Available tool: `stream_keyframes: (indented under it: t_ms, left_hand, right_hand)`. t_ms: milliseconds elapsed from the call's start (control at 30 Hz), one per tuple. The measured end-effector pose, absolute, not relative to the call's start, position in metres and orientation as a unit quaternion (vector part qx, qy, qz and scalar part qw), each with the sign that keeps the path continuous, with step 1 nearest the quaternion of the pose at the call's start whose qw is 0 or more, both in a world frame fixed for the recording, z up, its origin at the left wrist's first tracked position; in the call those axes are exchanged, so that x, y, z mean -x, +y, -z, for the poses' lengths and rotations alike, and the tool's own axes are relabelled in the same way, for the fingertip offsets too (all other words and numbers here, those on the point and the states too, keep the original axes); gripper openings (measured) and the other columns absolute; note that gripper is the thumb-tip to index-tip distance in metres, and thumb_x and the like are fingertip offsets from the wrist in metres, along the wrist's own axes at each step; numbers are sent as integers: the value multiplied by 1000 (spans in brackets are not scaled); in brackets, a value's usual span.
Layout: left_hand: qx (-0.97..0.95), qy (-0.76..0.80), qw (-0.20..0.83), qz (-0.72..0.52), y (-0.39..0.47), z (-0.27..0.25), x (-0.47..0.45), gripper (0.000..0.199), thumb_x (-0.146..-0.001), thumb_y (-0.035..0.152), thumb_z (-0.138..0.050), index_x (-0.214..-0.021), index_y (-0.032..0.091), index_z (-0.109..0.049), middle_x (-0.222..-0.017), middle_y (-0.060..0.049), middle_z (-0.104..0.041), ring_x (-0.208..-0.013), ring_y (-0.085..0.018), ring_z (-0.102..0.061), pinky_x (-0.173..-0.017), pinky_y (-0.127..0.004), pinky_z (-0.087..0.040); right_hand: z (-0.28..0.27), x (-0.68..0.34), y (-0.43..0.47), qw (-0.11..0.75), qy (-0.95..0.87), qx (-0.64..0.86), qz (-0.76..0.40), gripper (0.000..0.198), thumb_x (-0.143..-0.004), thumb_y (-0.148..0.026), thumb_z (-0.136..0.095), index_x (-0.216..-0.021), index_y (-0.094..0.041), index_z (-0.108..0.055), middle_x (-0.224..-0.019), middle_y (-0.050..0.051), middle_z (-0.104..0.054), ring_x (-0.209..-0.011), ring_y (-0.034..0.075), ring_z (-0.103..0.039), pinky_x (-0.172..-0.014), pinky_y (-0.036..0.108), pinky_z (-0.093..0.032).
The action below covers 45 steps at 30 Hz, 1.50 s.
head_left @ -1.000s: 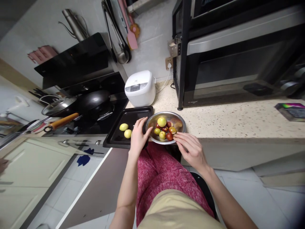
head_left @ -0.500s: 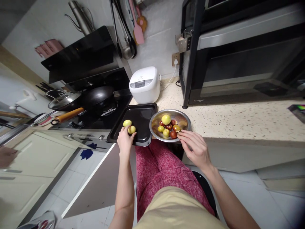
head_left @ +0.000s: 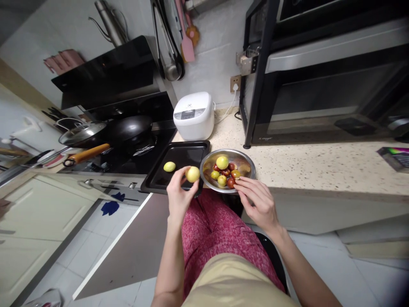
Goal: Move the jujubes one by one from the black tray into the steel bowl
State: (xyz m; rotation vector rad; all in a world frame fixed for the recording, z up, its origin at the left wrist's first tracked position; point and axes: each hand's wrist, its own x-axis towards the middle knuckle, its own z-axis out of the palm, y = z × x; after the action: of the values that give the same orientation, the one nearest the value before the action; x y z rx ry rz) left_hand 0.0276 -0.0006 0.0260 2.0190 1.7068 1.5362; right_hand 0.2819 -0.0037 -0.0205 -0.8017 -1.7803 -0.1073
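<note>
One white rice cooker (head_left: 194, 121) perhaps touches the tray (head_left: 188, 154).

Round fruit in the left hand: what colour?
Pale yellow; the round fruit shows best in the head view.

pale yellow top (head_left: 236, 283), mottled raspberry-pink trousers (head_left: 219, 232)

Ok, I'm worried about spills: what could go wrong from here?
The left hand pinches a round yellow fruit, which could slip and roll away. The steel bowl seems to sit right at the front edge of the counter, so a bump might tip it. The black tray reaches that edge too, so a knock might shift it.
</note>
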Motion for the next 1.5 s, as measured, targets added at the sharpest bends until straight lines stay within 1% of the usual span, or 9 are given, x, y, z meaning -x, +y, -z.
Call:
stream_keyframes:
  t_ms: [100, 233, 333, 433, 633, 833, 1033, 1267, 1500]
  left_hand:
    - [-687, 496, 56, -528, -16, -26, -60, 35, -91, 23, -71, -125, 24, -62, -125, -9, -70, -117, -22, -69, -94, -35, -65]
    - [-714, 439, 66, -541, -27, -15, -91, 34, -94, 23, -70, -126, 26, -59, -128, -12, -67, -122, -25, -68, -98, -39, -63]
    - [-728, 416, 38, -543, -30, -6, -102, 37, -95, 21, -69, -129, 26, -57, -128, -12, -67, -120, -25, -69, -101, -42, -62]
    - [-734, 406, 20, -544, -30, 0, -107, 38, -97, 19, -68, -133, 26, -57, -129, -12, -67, -121, -24, -69, -101, -42, -62]
    - [-726, 398, 41, -559, -31, -2, -107, 41, -97, 10, -64, -136, 24, -61, -136, -12, -65, -129, -23, -65, -111, -42, -56]
    - [-713, 417, 40, -562, -35, -3, -98, 38, -97, 10, -65, -133, 24, -64, -135, -12, -66, -126, -23, -66, -110, -41, -56]
    - [-731, 429, 55, -528, -33, 5, -95, 33, -98, 10, -62, -128, 23, -65, -136, -12, -65, -127, -22, -65, -110, -40, -55]
    - [-727, 446, 41, -520, -27, 3, -84, 31, -100, 13, -60, -128, 24, -65, -138, -12, -63, -129, -23, -64, -112, -41, -54]
    - [-661, 564, -32, -494, 13, -8, -11, 33, -98, 24, -63, -131, 24, -62, -142, -13, -57, -139, -28, -54, -121, -48, -43]
  right_hand:
    - [11, -274, -8, 558, -756, 340, 32, 35, -97, -9, -62, -127, -26, -70, -116, 6, -79, -114, 26, -73, -97, 47, -59]
    - [2, -266, -13, 559, -745, 365, 0, 40, -99, -22, -65, -138, -26, -62, -124, 9, -76, -116, 27, -72, -100, 47, -59]
    - [0, -261, -17, 566, -737, 367, -45, 43, -97, -28, -69, -140, -26, -59, -124, 9, -75, -112, 25, -73, -100, 41, -60]
    - [1, -258, -19, 576, -719, 377, -93, 41, -95, -26, -71, -134, -26, -61, -124, 8, -75, -110, 24, -73, -100, 37, -60]
    - [0, -260, -2, 594, -659, 443, -128, 33, -87, -24, -71, -119, -24, -64, -112, 7, -75, -93, 22, -73, -81, 35, -62]
    - [-4, -266, 36, 524, -669, 509, -138, 29, -82, -29, -68, -110, -23, -64, -110, 8, -74, -87, 24, -70, -81, 40, -59]
    - [-2, -259, 49, 459, -678, 564, -106, 25, -81, -27, -65, -105, -22, -62, -101, 11, -74, -91, 30, -69, -83, 46, -57]
    - [1, -259, 49, 445, -699, 554, -78, 39, -92, -31, -54, -128, -18, -61, -121, 17, -70, -115, 35, -66, -99, 53, -55]
    - [2, -263, 49, 452, -704, 541, -85, 41, -93, -33, -55, -132, -19, -62, -124, 16, -69, -111, 33, -69, -99, 52, -57]
